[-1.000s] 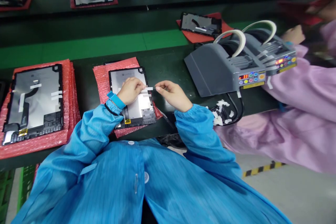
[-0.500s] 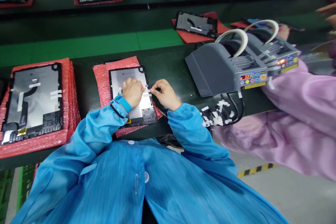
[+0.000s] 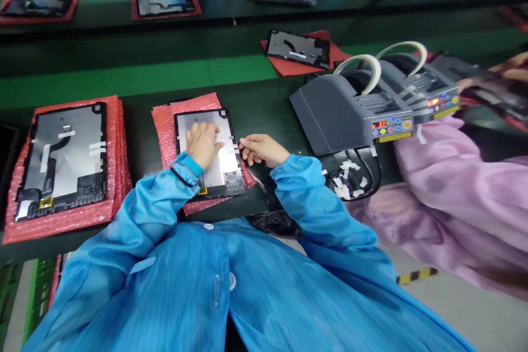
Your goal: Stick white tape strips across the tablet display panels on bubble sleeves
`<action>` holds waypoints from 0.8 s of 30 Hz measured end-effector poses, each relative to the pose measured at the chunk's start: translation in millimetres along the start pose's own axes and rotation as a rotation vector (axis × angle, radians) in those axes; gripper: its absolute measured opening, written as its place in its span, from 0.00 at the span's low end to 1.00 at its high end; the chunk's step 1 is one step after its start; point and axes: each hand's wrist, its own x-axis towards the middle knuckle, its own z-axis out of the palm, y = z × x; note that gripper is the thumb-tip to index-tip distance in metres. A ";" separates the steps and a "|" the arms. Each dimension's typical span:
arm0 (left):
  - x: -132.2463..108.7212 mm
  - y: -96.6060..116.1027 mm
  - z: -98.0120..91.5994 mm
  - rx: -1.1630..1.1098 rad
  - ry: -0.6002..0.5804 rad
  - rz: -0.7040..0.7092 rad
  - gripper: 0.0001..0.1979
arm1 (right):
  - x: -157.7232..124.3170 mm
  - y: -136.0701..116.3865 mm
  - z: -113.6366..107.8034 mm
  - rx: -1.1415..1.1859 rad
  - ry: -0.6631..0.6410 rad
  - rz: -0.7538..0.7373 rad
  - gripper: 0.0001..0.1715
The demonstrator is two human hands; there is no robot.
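Note:
A tablet screen panel point(image 3: 226, 162) with a silver back and black frame lies on red bubble wrap point(image 3: 161, 135) in front of me. My left hand point(image 3: 203, 144) rests on the panel's upper middle, fingers spread, hiding part of it. At the panel's right edge is my right hand point(image 3: 264, 148), its thumb and forefinger pinched together and the other fingers loosely curled. Whatever may be between those fingertips is too small to make out. Small white tape strips point(image 3: 235, 148) sit along that edge, close to the right fingertips.
To the left, another screen panel point(image 3: 74, 162) lies on stacked red bubble bags point(image 3: 117, 176). Two grey tape dispensers point(image 3: 330, 115) stand at right, with white tape scraps point(image 3: 346, 176) and cables before them. A co-worker's pink sleeve point(image 3: 445, 176) is beyond. Another panel point(image 3: 299, 49) lies behind.
My left hand has spread its fingers flatter on the panel. My right hand has shifted slightly right and down, its fingers looser. The camera view has shifted a little.

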 end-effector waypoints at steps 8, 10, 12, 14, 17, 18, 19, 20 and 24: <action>-57.0 -79.7 -15.1 0.121 0.281 -0.402 0.14 | 19.3 7.4 25.0 -0.057 0.273 -0.292 0.20; -57.7 -88.4 -6.5 0.045 0.232 -0.366 0.12 | 20.7 6.5 29.5 -0.111 0.346 -0.309 0.16; -53.5 -91.8 0.1 -0.040 0.220 -0.320 0.10 | 16.4 3.9 32.5 -0.167 0.430 -0.356 0.11; -49.1 -92.2 2.9 -0.100 0.252 -0.317 0.08 | 7.5 -1.2 35.2 -0.232 0.504 -0.440 0.07; -47.1 -92.1 2.2 -0.151 0.269 -0.322 0.07 | -5.8 -14.2 40.5 -0.364 0.599 -0.604 0.07; -47.4 -92.5 1.6 -0.161 0.263 -0.320 0.07 | -7.7 -19.3 42.5 -0.407 0.612 -0.645 0.07; -47.9 -93.2 1.1 -0.167 0.256 -0.319 0.07 | -7.8 -24.2 44.5 -0.444 0.614 -0.668 0.07; -48.4 -94.0 0.7 -0.167 0.247 -0.320 0.08 | -5.8 -28.5 46.3 -0.474 0.608 -0.666 0.07; -48.5 -95.6 0.5 -0.145 0.227 -0.329 0.10 | 13.5 -33.8 49.1 -0.537 0.537 -0.429 0.06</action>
